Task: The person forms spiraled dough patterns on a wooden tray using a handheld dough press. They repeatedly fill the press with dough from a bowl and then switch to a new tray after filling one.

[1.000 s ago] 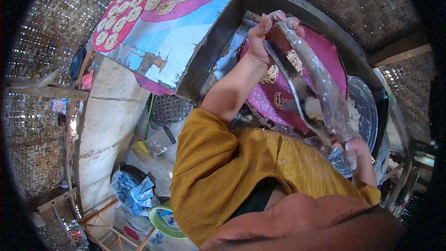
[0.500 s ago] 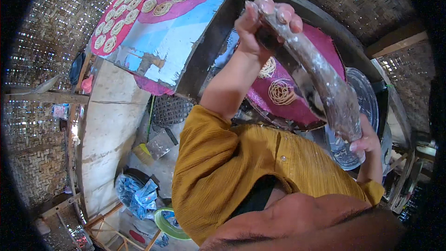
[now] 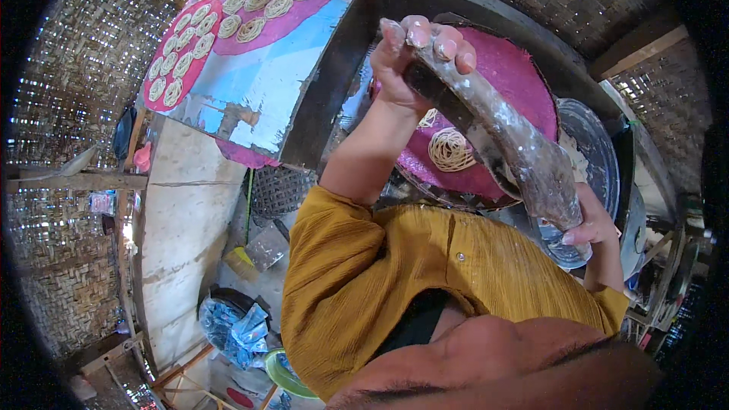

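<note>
With both hands I hold a long wooden dough press [image 3: 512,125], worn and smeared white, slanting across a round tray lined with pink cloth [image 3: 524,83]. My left hand [image 3: 425,49] is wrapped round its upper left end, fingers over the top. My right hand [image 3: 591,216] closes round its lower right end. Beneath the press lies a coil of pale dough strands [image 3: 450,149] on the pink cloth. A second coil [image 3: 427,118] is partly hidden behind my left wrist. The press covers the middle of the tray, so I cannot tell what lies there.
At the upper left, several pale coils [image 3: 279,6] lie on pink cloths on a blue-and-white tabletop [image 3: 262,80]. A dark round basin [image 3: 588,125] stands right of the tray. On the floor at the left are a brush [image 3: 241,264], blue plastic bags [image 3: 247,326] and a green basin [image 3: 285,376].
Both hands and the press have moved slightly left, with the left hand a little lower. The coil beneath the press looks fuller, with more strands.
</note>
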`<state>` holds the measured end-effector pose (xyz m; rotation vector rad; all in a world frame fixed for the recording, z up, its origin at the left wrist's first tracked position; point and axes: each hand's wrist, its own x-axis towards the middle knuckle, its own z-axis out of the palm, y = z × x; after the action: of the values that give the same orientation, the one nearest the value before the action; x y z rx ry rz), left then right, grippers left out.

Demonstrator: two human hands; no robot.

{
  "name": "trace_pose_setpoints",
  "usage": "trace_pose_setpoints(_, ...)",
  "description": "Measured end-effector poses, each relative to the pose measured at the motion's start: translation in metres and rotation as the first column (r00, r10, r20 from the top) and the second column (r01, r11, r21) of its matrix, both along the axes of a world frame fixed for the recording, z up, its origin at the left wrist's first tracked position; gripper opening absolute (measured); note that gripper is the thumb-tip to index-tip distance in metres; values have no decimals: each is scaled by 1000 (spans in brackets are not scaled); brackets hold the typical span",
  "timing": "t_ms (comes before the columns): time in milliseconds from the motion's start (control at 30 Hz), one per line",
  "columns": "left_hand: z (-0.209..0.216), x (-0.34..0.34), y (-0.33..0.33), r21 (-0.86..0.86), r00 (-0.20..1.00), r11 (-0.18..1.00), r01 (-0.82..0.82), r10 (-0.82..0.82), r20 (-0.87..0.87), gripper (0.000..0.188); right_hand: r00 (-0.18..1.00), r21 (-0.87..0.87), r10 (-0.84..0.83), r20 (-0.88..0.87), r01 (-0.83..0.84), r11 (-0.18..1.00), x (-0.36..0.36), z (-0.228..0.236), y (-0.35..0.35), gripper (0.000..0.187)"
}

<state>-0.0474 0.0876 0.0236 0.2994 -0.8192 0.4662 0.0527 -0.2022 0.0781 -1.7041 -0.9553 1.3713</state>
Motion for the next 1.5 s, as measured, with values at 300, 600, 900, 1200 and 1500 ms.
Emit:
trace_pose_setpoints(300,-54,13,-23,347,721,928,132,151,-676,50,995,121,-41,89,30,992,3,-15,-12,79)
trace_pose_setpoints(600,-74,-11,-38,904,716,392,171,581,-387,47,989,171,-147,-2,145,974,7,-32,-17,79)
trace_pose_setpoints(900,-66,-27,-35,895,490,-236,379,871,22,41,965,191,-250,-84,262,946,16,-43,-24,75)
trace_pose_setpoints(1200,-60,-54,-17,608,510,-755,244,634,582,60,966,238,-231,-112,252,938,14,-38,-21,71)
trace_pose_setpoints(1500,52,20,11,241,987,968,73,-35,-157,87,903,215,37,-428,62,975,2,-32,8,73)
